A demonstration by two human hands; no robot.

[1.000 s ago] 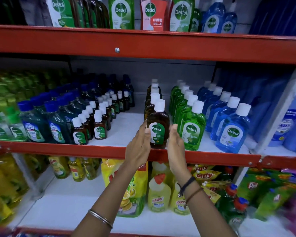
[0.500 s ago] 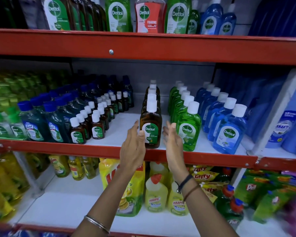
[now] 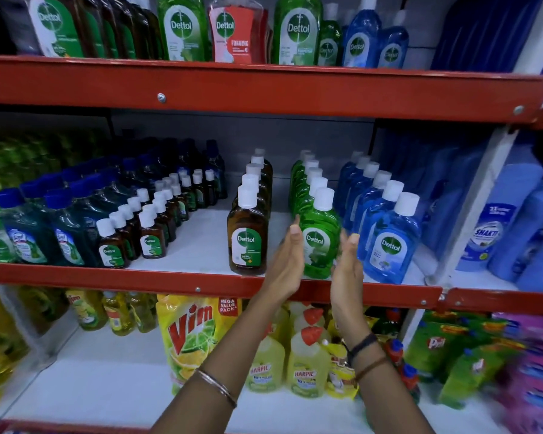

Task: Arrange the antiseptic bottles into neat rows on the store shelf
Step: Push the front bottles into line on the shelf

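Observation:
On the middle shelf (image 3: pixel 201 281) stand front-to-back rows of white-capped antiseptic bottles: a brown row led by a brown bottle (image 3: pixel 248 238), a green row led by a green bottle (image 3: pixel 318 239), a blue row led by a blue bottle (image 3: pixel 391 242). My left hand (image 3: pixel 287 261) is flat and upright at the green front bottle's left side. My right hand (image 3: pixel 347 264) is flat at its right side, between the green and blue rows. Both palms face the bottle; neither hand grips it, and whether they touch it I cannot tell.
Small brown bottles (image 3: pixel 149 234) and dark green blue-capped bottles (image 3: pixel 29 233) fill the shelf's left part. Bare white shelf lies between them and the brown row. Large blue bottles (image 3: pixel 502 220) stand right of an upright post. Big bottles line the upper shelf; yellow cleaners (image 3: pixel 306 368) sit below.
Both hands left the sides of the brown front bottle and moved right to flank the green front bottle. The brown bottle stays standing at the shelf's front edge.

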